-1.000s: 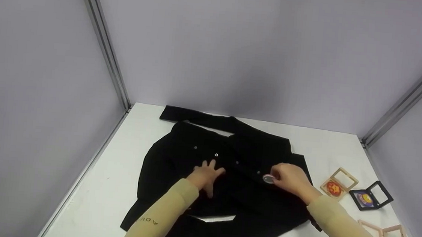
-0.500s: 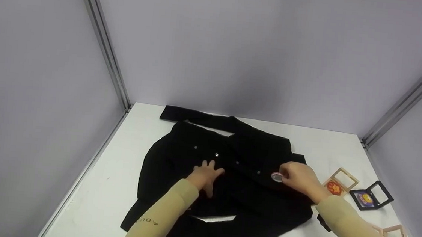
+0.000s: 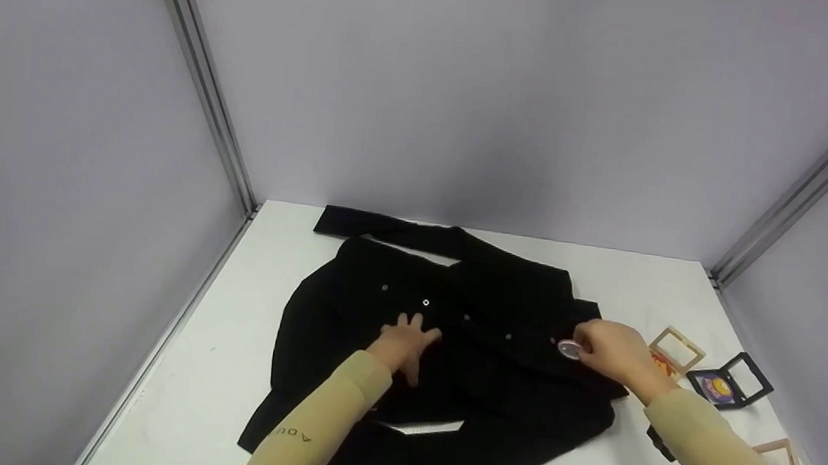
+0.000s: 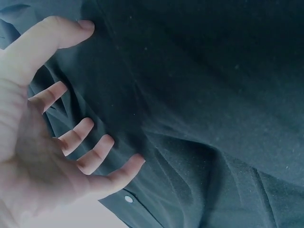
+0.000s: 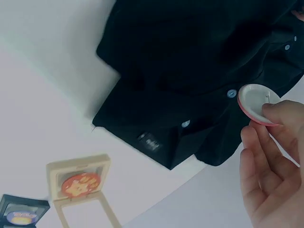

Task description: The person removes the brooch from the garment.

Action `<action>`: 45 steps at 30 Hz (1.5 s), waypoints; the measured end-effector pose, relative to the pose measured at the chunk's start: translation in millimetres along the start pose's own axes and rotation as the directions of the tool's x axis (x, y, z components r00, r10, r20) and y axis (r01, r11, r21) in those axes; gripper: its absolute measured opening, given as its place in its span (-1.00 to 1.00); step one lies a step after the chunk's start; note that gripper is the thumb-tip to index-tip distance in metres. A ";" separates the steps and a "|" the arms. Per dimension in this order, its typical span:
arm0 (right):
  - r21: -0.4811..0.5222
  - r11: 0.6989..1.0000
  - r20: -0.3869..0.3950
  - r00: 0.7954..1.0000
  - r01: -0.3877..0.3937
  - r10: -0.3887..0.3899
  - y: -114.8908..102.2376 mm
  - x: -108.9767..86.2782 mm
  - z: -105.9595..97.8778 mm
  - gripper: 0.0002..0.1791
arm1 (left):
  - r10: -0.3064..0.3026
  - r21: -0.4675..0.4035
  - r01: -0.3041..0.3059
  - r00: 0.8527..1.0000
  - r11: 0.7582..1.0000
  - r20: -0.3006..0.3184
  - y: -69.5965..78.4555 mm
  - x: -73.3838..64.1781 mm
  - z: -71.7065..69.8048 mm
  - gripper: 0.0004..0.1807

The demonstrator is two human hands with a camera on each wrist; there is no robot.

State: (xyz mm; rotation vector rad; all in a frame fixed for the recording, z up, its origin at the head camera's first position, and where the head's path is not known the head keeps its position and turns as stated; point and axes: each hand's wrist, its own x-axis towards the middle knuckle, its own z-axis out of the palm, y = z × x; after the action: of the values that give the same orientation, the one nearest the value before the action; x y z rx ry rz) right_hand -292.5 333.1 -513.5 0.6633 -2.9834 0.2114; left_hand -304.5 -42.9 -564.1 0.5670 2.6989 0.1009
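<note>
A black button-up shirt [image 3: 504,402] lies spread on its side across the white table, pale buttons along its front. My left hand [image 3: 404,344] rests on the middle of the cloth with its fingers spread. In the right wrist view, my right hand [image 5: 270,166] pinches a round pin badge [image 5: 251,97] between thumb and fingers. The badge's white back and metal pin face that camera, and a pinkish rim shows. It is close over the shirt's button line near the collar end, where a small label [image 5: 149,141] shows.
At the table's right side stand an opened cream case [image 3: 677,349] with an orange badge in it and an opened black case [image 3: 727,386] with a purple and yellow badge. A pale pink frame case [image 3: 784,461] is partly behind the right sleeve. Grey walls [image 3: 468,104] enclose the table [image 3: 202,341].
My right hand has moved right along the shirt's button line, toward the collar end, with the badge held. My left hand has stayed in place on the shirt.
</note>
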 end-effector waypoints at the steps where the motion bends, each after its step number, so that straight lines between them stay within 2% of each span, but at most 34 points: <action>1: -0.005 1.000 -0.001 1.000 -0.002 0.002 1.9 -1.2 -1.4 -0.93 | -0.001 -0.003 0.001 1.000 1.000 0.000 0.0 -0.5 -0.5 0.08; 8: -0.020 1.000 0.004 1.000 -0.018 0.018 15.8 -10.6 -10.1 -0.93 | 0.002 -0.010 -0.002 1.000 1.000 -0.002 -1.0 -0.2 -1.0 0.09; 16: -0.055 0.998 0.005 0.999 -0.036 0.036 29.5 -32.1 -11.6 -0.88 | 0.014 -0.017 -0.014 1.000 1.000 -0.024 -1.0 0.6 2.1 0.02; 24: -0.076 0.995 -0.016 0.998 -0.061 0.060 46.4 -52.2 -14.9 -0.76 | 0.001 -0.021 -0.001 1.000 1.000 -0.002 -1.2 1.2 -1.1 0.06; 32: -0.057 0.991 0.068 0.990 -0.120 0.124 64.8 -77.3 -21.2 -0.79 | 0.003 -0.018 -0.003 1.000 1.000 -0.013 -0.5 0.2 3.8 0.03; 35: -0.059 0.988 0.082 0.986 -0.140 0.144 70.8 -84.0 -23.9 -0.75 | 0.005 -0.020 -0.006 0.999 1.000 -0.031 -0.9 -0.2 5.3 0.02; 41: -0.077 0.984 0.112 0.980 -0.159 0.167 84.4 -94.8 -33.2 -0.86 | 0.002 -0.012 -0.002 0.999 1.000 -0.035 -2.6 2.1 6.9 0.02; 45: -0.082 0.980 0.143 0.971 -0.183 0.194 94.0 -103.9 -41.5 -0.82 | 0.008 0.000 -0.008 0.999 1.000 -0.036 -3.9 4.4 8.2 0.00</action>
State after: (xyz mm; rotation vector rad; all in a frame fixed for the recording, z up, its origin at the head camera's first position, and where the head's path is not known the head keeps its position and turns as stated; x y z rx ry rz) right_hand -236.8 466.9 -494.5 0.4046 -3.1828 0.0729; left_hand -306.6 -44.8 -573.8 0.5809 2.7322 0.1139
